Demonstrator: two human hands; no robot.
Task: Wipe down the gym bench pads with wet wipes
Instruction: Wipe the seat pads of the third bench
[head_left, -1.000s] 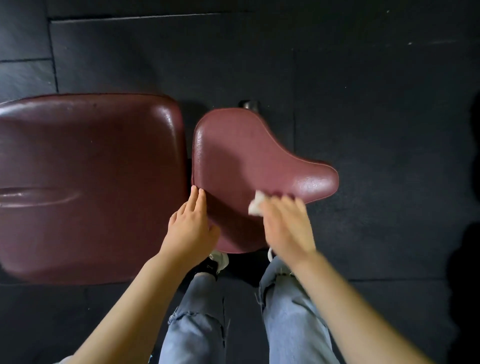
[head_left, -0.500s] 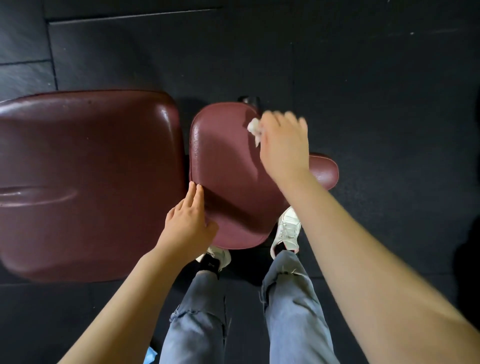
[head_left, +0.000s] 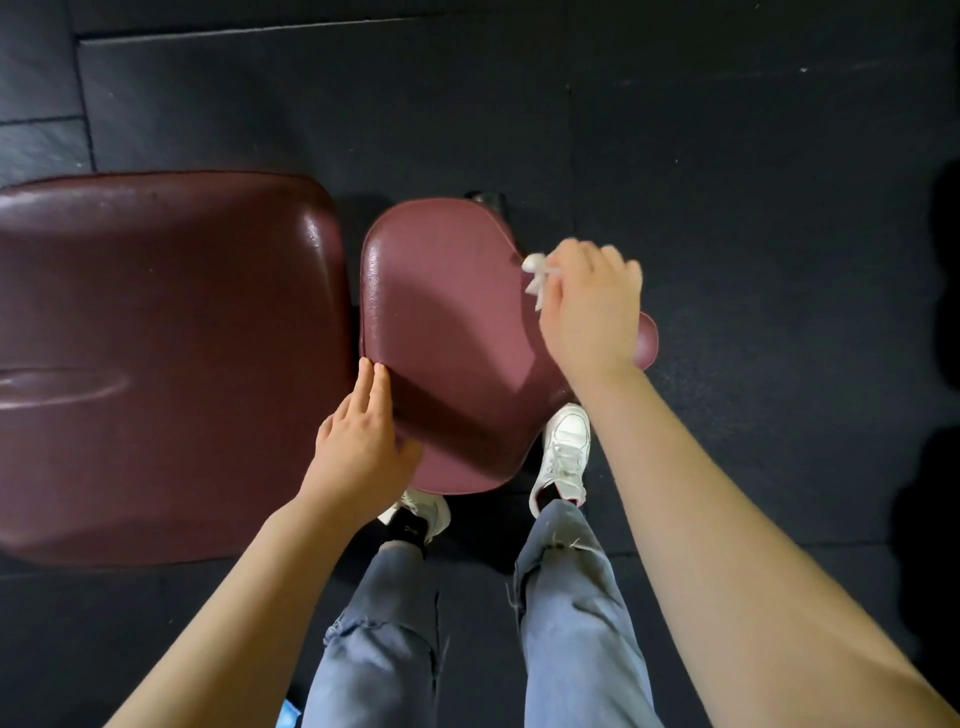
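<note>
Right hand grip: fingers curled round a crumpled white wipe, which pokes out on the hand's left side, over the far right edge of the small maroon seat pad; can't tell whether the wipe touches the pad. Left hand grip: holding nothing, fingers straight and together, lying flat on the near left corner of the seat pad, fingertips at the narrow gap between the two pads. Large maroon back pad sits just left of the seat pad, glossy, with a long dent on its left side. Both pads are above a dark rubber floor. Near edge: legs in grey jeans, white sneakers partly tucked under the seat pad.
</note>
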